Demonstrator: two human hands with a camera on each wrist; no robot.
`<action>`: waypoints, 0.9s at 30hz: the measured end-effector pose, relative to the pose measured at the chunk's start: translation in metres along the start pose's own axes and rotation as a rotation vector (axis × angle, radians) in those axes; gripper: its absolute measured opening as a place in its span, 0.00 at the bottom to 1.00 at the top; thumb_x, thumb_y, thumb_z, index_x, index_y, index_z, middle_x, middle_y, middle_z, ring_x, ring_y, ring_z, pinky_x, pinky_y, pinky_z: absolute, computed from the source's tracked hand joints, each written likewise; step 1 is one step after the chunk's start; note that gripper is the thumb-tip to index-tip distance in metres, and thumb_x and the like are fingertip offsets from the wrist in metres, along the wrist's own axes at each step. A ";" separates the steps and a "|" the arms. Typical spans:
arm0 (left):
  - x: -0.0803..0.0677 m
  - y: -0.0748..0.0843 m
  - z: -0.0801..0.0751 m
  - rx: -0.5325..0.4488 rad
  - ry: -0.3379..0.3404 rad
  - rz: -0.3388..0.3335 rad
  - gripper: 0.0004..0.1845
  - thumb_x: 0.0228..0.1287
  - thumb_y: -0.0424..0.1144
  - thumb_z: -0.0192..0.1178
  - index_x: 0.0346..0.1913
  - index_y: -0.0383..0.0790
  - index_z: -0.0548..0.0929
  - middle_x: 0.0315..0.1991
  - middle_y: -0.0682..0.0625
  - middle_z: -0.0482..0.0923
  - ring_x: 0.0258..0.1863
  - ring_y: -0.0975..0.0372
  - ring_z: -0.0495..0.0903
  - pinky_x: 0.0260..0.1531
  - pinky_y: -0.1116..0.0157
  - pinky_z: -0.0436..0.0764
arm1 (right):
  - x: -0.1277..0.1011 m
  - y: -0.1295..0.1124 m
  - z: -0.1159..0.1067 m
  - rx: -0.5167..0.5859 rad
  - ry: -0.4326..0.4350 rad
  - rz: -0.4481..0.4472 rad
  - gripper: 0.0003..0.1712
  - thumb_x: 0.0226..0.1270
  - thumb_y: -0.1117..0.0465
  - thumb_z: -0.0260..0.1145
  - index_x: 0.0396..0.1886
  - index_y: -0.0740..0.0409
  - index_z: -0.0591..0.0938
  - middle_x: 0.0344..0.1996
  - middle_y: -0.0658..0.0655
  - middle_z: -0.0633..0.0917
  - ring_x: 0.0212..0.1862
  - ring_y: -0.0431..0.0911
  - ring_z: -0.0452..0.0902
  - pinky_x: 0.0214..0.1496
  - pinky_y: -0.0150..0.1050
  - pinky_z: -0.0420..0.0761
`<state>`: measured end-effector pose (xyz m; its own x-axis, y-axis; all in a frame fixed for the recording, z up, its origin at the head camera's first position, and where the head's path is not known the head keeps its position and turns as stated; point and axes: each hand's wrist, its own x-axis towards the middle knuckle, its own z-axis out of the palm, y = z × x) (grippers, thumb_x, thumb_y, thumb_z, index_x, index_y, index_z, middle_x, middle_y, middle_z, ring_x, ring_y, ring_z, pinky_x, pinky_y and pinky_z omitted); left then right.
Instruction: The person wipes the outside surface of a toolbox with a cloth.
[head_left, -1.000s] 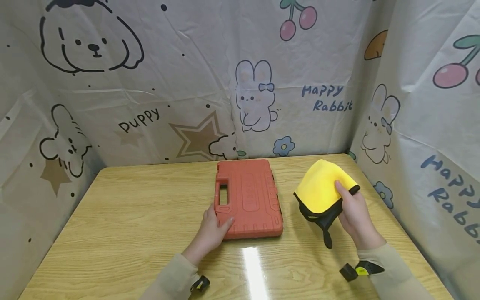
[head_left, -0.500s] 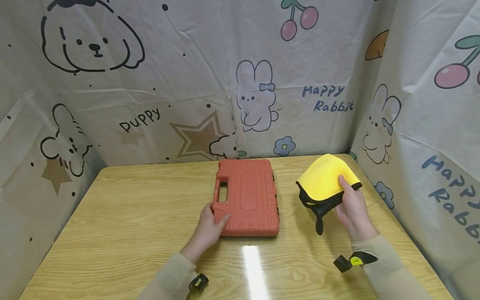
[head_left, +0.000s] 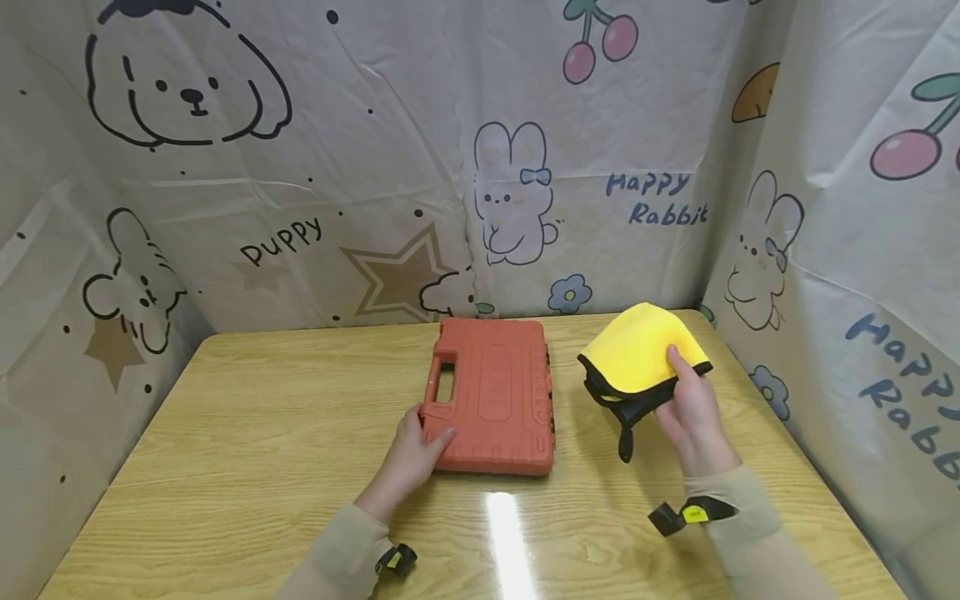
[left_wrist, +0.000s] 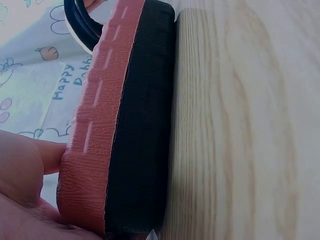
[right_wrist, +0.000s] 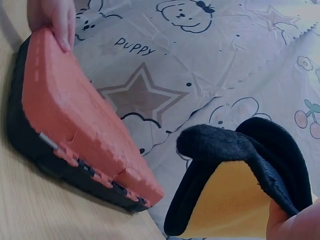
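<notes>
A red plastic tool case [head_left: 495,392] lies flat on the wooden table, its black lower half showing in the left wrist view. My left hand [head_left: 408,454] grips the near left corner of the case, thumb on the lid and fingers down at its side. In my right hand [head_left: 693,408] is a folded yellow cloth [head_left: 637,350] with black edging, pinched at its right edge with the thumb on top. The cloth is held above the table to the right of the case. A black loop hangs from its lower corner. Latches [right_wrist: 87,170] line the case's right side.
The wooden table [head_left: 262,433] reaches back to a printed fabric curtain [head_left: 360,150] with cartoon animals, which also stands along the left and right sides. A bright light reflection falls on the table's front middle.
My right hand has raised the cloth slightly and brought it a little to the left. The case, under my left hand, has shifted slightly left.
</notes>
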<state>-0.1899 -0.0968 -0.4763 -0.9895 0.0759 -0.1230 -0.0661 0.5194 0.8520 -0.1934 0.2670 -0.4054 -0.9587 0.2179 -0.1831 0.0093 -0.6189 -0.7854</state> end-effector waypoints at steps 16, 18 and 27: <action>0.005 -0.008 -0.006 -0.079 0.036 0.013 0.37 0.76 0.39 0.61 0.74 0.20 0.55 0.70 0.22 0.62 0.68 0.37 0.71 0.67 0.43 0.73 | 0.000 0.004 0.011 0.153 0.005 0.028 0.32 0.85 0.55 0.49 0.83 0.42 0.54 0.80 0.42 0.61 0.80 0.36 0.56 0.81 0.34 0.59; 0.005 -0.009 -0.007 -0.091 0.044 0.012 0.36 0.76 0.39 0.61 0.73 0.20 0.56 0.70 0.22 0.63 0.67 0.38 0.73 0.66 0.44 0.76 | 0.000 0.004 0.012 0.162 -0.002 0.032 0.32 0.85 0.55 0.49 0.83 0.41 0.54 0.80 0.42 0.60 0.80 0.36 0.55 0.81 0.34 0.58; 0.006 -0.012 -0.010 -0.140 0.042 0.005 0.33 0.76 0.38 0.61 0.70 0.23 0.59 0.70 0.23 0.64 0.70 0.37 0.71 0.64 0.46 0.78 | -0.001 0.003 0.011 0.169 0.015 0.025 0.32 0.85 0.54 0.50 0.82 0.41 0.54 0.79 0.41 0.62 0.80 0.36 0.55 0.81 0.33 0.59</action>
<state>-0.1964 -0.1110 -0.4820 -0.9942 0.0410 -0.0999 -0.0757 0.3952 0.9155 -0.1960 0.2567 -0.4012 -0.9545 0.2112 -0.2106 -0.0164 -0.7423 -0.6699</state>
